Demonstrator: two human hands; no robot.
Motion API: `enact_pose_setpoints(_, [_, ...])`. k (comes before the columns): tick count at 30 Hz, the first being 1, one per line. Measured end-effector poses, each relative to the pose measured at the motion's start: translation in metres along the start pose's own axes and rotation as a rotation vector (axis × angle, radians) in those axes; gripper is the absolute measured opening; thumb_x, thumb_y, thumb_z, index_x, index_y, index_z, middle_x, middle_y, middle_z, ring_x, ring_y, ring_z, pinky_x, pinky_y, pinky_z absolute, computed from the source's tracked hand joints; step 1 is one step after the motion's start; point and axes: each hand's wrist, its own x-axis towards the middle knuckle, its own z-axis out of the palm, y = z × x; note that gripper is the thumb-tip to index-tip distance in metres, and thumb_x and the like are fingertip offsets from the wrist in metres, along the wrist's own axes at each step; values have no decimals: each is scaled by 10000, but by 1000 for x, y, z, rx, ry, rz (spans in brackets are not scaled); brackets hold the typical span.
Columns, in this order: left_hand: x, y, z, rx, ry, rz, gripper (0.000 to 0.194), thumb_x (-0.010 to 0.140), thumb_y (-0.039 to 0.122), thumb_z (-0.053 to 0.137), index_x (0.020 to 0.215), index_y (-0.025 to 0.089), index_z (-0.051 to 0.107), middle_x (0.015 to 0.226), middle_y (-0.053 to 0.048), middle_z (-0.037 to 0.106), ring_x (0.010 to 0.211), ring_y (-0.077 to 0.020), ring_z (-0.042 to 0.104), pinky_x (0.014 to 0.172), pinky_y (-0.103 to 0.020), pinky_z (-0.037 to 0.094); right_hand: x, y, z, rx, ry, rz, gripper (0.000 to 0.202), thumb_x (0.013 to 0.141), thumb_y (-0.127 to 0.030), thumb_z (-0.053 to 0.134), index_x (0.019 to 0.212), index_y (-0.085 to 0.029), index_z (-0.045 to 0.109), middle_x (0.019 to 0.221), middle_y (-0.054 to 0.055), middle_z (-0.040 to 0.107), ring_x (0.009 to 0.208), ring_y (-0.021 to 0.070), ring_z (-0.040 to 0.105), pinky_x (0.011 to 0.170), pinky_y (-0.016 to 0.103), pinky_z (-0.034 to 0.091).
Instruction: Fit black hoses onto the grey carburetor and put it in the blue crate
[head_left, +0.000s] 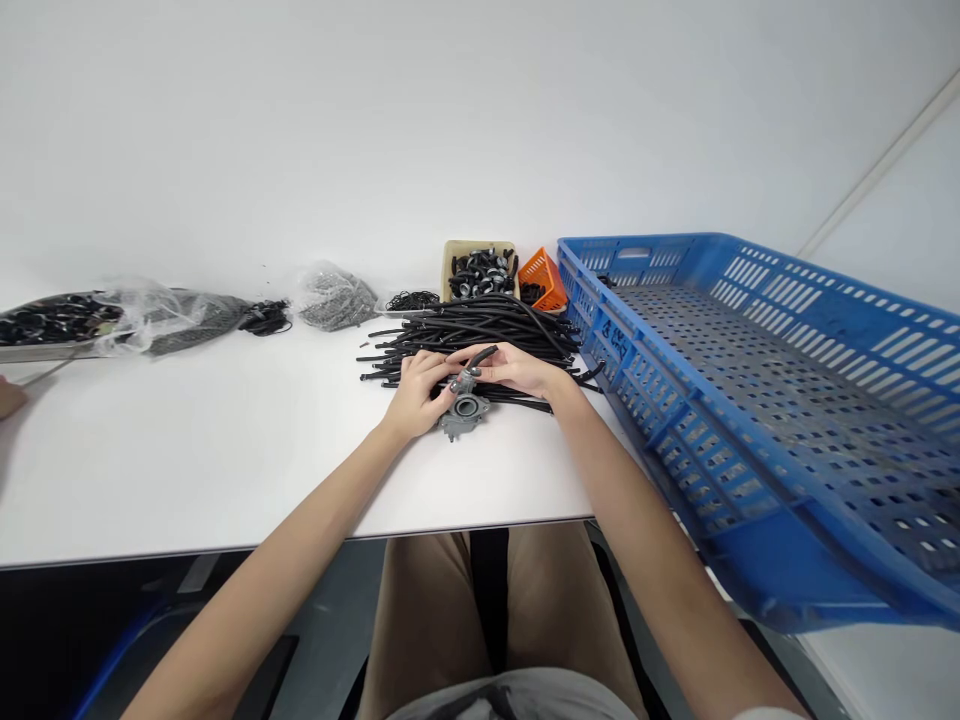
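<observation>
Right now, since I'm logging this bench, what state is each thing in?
Metal part: held, round opening facing the camera
Left hand: gripping it
Right hand: at its top, grip unclear
Short tube: slanting from its top
Hoses: loosely heaped
Beige tray: filled with parts
Orange basket: holding black parts
Blue crate: open-topped
Clear bags: holding small parts

I face a plain white wall [375, 130] on the far side of my white table [225, 450]. A pale strip [885, 160] slants at far right; near me, below, shows greyish floor [330, 600].
</observation>
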Motion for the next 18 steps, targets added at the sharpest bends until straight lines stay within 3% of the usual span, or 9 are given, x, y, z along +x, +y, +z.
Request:
enact_pose_setpoints(5, [0, 0, 0, -5, -1, 11, 417, 946, 480, 359, 989, 194, 659, 1068, -96, 668, 982, -308, 521, 833, -483, 314, 0, 1, -1, -71, 59, 16, 430, 668, -433, 920, 855, -140, 666, 803, 18, 638, 740, 165, 585, 693, 249, 471])
enact_pose_setpoints(10, [0, -3, 1, -11, 18, 27, 437, 963, 488, 350, 1020, 191, 666, 1061, -97, 662, 980, -305, 518, 829, -477, 312, -1, -2, 1, -14, -44, 9, 448, 718, -472, 883, 919, -126, 682, 881, 47, 659, 847, 178, 603, 802, 262, 469])
enact_pose_setpoints(14, [0, -3, 2, -25, 14, 42, 433, 970, 500, 358, 990, 187, 656, 1056, -94, 666, 977, -300, 518, 818, -467, 302, 0, 0, 2, -23, 6, 29, 422, 693, -402, 911, 888, -125, 660, 834, 20, 638, 778, 154, 594, 725, 232, 467])
enact_pose_setpoints(18, [0, -2, 2, -12, 29, 16, 433, 981, 485, 356, 1049, 183, 659, 1063, -96, 668, 982, -297, 520, 823, -464, 306, 1, 2, 0, 87, -83, 46, 458, 697, -424, 902, 943, -116, 670, 905, 57, 668, 879, 182, 628, 855, 262, 480])
